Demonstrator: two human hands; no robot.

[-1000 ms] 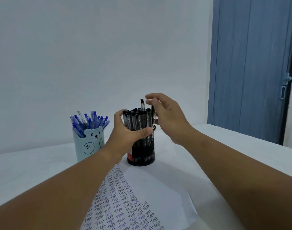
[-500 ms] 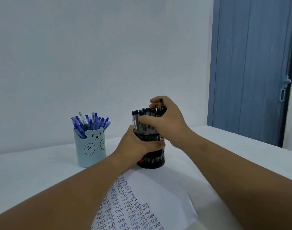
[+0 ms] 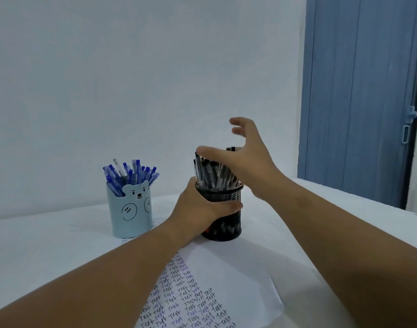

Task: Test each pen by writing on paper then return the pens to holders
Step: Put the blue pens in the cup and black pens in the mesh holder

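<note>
Since half a second ago the right hand (image 3: 247, 159) has let go of the black pens (image 3: 214, 174) and lifted: its fingers are now spread and raised above the bundle, with only the thumb reaching left across the pen tops, where before the whole hand was wrapped over them. The left hand (image 3: 200, 209) has stayed where it was, its fingers and thumb curled round the black mesh holder (image 3: 226, 223), steadying it on the worktop (image 3: 37, 245).

The black pens stand packed in the mesh holder, leaning a little to the left. To the left, just beside it, the pale blue bear holder (image 3: 131, 209) is full of blue pens (image 3: 129, 174). Both holders stand at the far edge of the paper (image 3: 226, 280), which lies near the person and is covered down its left part with rows of the word "Test" in dark and blue ink; its right part is blank.

Judging from this, the task looks close to its end. Many lines have been written, no pen lies loose on the worktop or paper, and neither hand holds one. What seems left is at most to settle the black pens in their holder and release it; whether any pen is untested cannot be told.
</note>
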